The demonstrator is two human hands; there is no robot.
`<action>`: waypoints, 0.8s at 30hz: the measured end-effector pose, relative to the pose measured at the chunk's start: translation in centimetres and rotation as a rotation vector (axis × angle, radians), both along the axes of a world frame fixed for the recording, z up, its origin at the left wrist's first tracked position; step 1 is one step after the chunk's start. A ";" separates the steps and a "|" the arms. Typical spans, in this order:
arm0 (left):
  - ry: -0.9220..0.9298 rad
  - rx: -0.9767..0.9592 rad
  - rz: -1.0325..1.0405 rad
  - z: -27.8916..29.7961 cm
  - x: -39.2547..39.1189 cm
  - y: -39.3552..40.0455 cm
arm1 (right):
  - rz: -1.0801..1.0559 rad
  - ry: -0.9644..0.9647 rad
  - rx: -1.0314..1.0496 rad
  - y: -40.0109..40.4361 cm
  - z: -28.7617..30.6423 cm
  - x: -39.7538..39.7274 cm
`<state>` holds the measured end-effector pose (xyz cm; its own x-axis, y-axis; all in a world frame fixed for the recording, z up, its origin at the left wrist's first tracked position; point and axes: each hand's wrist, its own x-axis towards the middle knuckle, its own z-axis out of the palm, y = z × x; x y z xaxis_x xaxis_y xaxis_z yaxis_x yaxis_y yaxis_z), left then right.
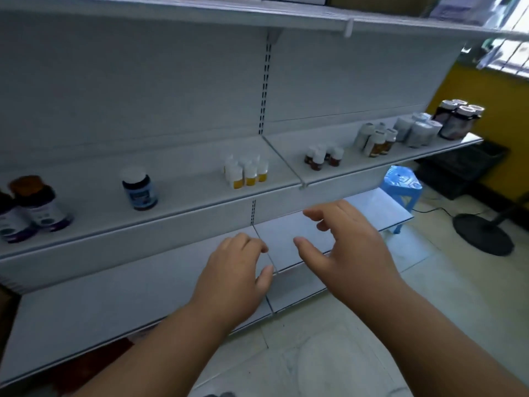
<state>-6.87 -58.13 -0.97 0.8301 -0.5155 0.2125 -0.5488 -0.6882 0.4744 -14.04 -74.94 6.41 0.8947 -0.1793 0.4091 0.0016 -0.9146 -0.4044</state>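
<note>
My left hand [234, 270] and right hand [343, 245] hover empty, fingers loosely spread, over the lower shelf [283, 239], apparently poised to reach the small bottles [246, 171] above.

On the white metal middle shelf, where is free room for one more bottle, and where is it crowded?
Free: the stretch between the dark blue white-capped bottle and the small yellow white-capped bottles, and left of the blue one up to the purple-labelled bottles. Crowded: the right section, brown bottles through dark jars.

Bare left hand [234, 270], bare right hand [352, 253], both forearms [171, 339] uncovered along all of their visible length
</note>
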 end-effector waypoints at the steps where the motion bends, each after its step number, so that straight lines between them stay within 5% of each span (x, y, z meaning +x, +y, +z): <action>1: -0.004 0.006 -0.007 -0.2 1.3 -1.2 | -0.009 -0.004 0.012 -1.3 -0.3 1.3; 14: -0.028 0.125 -0.096 1.6 16.8 -18.3 | -0.113 0.092 0.089 -17.7 -0.2 15.3; 24: -0.017 0.321 0.232 -1.9 19.1 -25.8 | 0.117 0.163 0.001 -29.5 -5.3 25.2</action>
<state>12.27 -83.97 -2.86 0.9300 -0.3575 0.0855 -0.3675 -0.9065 0.2077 11.11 -104.46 1.13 0.9640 -0.0703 0.2565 0.0424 -0.9114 -0.4093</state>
